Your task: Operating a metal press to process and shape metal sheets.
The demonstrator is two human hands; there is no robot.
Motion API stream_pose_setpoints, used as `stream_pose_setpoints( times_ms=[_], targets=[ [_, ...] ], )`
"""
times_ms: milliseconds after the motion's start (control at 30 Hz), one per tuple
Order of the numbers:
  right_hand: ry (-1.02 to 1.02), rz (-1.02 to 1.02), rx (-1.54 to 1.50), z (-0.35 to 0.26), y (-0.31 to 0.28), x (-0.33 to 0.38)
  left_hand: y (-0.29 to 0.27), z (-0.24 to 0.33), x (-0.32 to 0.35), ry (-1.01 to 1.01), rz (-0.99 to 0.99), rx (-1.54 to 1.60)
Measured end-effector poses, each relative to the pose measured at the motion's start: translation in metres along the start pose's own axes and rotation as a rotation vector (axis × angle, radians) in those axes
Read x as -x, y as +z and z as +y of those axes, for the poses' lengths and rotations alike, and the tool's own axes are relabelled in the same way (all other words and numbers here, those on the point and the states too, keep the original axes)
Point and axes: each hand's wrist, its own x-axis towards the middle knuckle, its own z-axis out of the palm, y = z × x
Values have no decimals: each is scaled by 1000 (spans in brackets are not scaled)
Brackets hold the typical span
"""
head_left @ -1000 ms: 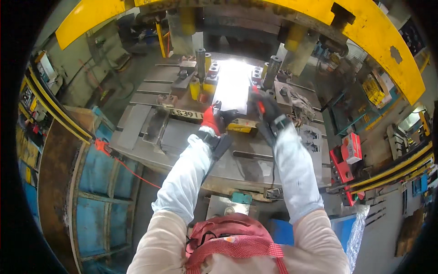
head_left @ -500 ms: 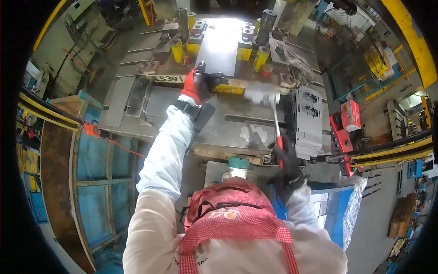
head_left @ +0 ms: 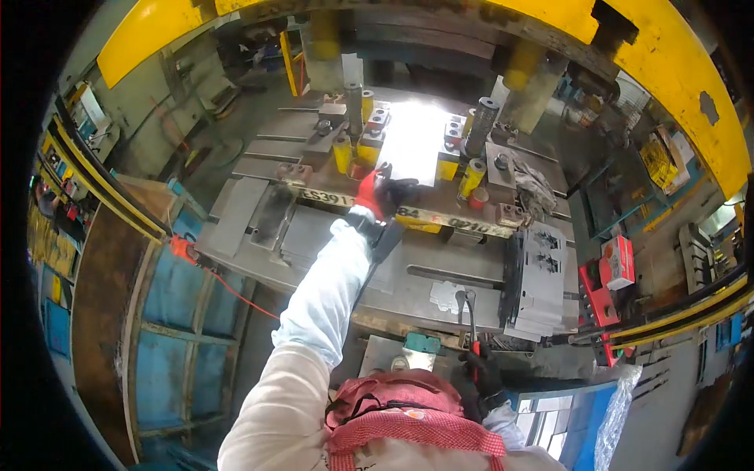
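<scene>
At the far left a brown board (head_left: 110, 306) stands against a blue rack (head_left: 161, 377), and a red cord (head_left: 243, 298) runs from its upper corner toward the table (head_left: 377, 297). On the table's left lies a grey plate (head_left: 237, 216), then a clear gap and a stack of grey sheets (head_left: 310, 235) partly tucked by the front of the die (head_left: 452, 192). Among the die's fittings, a yellow post (head_left: 342, 155) stands upright. The left hand (head_left: 381, 193), in a red and black glove, reaches to the near edge of a bright sheet (head_left: 412, 149) lying on the die; the hand looks narrow, but I cannot tell whether its fingers grip the sheet. Nearer the body, a cut-out piece (head_left: 444, 295) lies on the table, the head of a red-handled tool (head_left: 474, 341) just beside or over it. The right hand (head_left: 485, 382), black-gloved and low near the table's front edge, is closed around the handle. Further right come a second yellow post (head_left: 472, 177), a crumpled rag (head_left: 534, 190), a pile of cut parts (head_left: 539, 275) and a red and white box (head_left: 618, 261) on a red holder (head_left: 598, 302)
</scene>
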Motion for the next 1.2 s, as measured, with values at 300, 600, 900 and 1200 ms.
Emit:
stream_pose_setpoints(
  times_ms=[300, 600, 900, 1200],
  targets=[
    [-53, 23, -8, 16, -6, 14, -56, -1, -66, 48, 86, -64],
    [25, 138, -177, 44, -14, 37, -22, 10, -36, -96, 7, 112],
    [-7, 166, -304, 81, -19, 20, 0, 19, 175, 110, 266, -500],
    [-13, 173, -249, 54, -6, 23, -134, -3, 306, 84, 829, -1709]
  ],
)
